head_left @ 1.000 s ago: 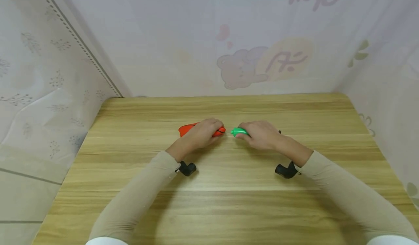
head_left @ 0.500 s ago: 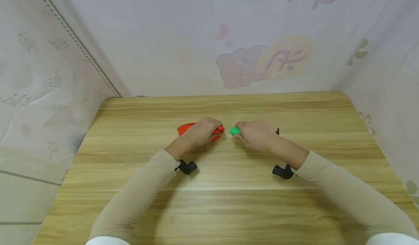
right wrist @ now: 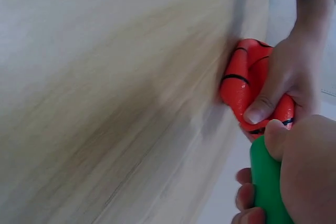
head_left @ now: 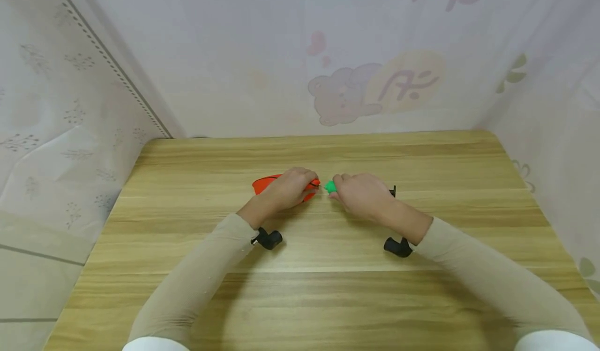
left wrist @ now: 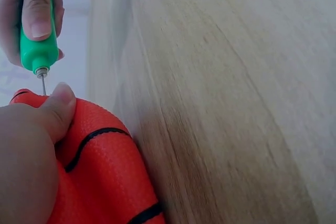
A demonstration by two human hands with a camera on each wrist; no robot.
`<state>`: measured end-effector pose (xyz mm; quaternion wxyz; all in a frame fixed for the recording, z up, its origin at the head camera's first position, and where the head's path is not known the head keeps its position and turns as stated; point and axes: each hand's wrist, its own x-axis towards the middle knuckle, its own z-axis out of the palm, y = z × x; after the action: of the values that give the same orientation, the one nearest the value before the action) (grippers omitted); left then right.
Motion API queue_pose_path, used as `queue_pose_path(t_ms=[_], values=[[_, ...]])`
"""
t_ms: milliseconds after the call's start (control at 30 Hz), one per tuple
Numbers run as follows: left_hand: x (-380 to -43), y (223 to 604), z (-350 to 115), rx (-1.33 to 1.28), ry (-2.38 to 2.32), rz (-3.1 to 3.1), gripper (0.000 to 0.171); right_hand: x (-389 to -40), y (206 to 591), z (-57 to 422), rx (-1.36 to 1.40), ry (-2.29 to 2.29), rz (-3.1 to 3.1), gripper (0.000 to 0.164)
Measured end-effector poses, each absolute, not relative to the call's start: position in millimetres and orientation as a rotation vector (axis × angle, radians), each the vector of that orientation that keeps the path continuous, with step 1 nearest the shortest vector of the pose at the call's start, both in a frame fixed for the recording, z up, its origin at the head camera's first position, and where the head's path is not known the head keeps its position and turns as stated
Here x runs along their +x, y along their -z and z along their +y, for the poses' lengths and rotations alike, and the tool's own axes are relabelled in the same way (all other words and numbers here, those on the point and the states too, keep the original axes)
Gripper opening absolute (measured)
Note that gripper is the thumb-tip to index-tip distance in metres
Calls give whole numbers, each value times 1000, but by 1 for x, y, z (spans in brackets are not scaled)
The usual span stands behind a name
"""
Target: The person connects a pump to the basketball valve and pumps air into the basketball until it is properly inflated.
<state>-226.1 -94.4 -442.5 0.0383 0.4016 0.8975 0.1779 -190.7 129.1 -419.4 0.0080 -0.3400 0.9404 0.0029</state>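
A red, collapsed ball with black lines [head_left: 264, 183] lies on the table under my left hand [head_left: 292, 187], which grips it with the thumb on top. In the left wrist view the ball [left wrist: 110, 156] looks soft and dented. My right hand [head_left: 364, 195] holds a green hand pump [head_left: 330, 187], pointed left at the ball. The pump's thin metal needle [left wrist: 44, 83] reaches the ball beside my left thumb; whether its tip is inside is hidden. A dark end of the pump [head_left: 392, 190] sticks out behind my right hand.
The wooden table [head_left: 300, 304] spreads around both hands. A printed cloth wall [head_left: 234, 54] stands behind its far edge, with more on both sides. Black wrist-camera mounts [head_left: 269, 239] hang beneath both forearms.
My right hand has moved left with the pump, bringing the needle up to the ball and narrowing the gap. My left hand has stayed nearly still on the ball.
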Motion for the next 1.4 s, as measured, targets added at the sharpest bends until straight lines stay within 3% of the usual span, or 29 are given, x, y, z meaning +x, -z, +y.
queue_pose_path(t_ms=[300, 933, 1167, 1400], values=[[-226, 442, -94, 1210, -608, 2757, 13, -201, 421, 124, -895, 267, 2793, 35], [-228, 427, -89, 1193, -415, 2773, 17, -203, 421, 126, -996, 282, 2811, 31], [-232, 413, -101, 1188, -293, 2841, 22, -199, 403, 154, -859, 392, 2731, 68], [-241, 402, -106, 1306, -161, 2859, 25, -192, 402, 175, -873, 562, 2737, 72]])
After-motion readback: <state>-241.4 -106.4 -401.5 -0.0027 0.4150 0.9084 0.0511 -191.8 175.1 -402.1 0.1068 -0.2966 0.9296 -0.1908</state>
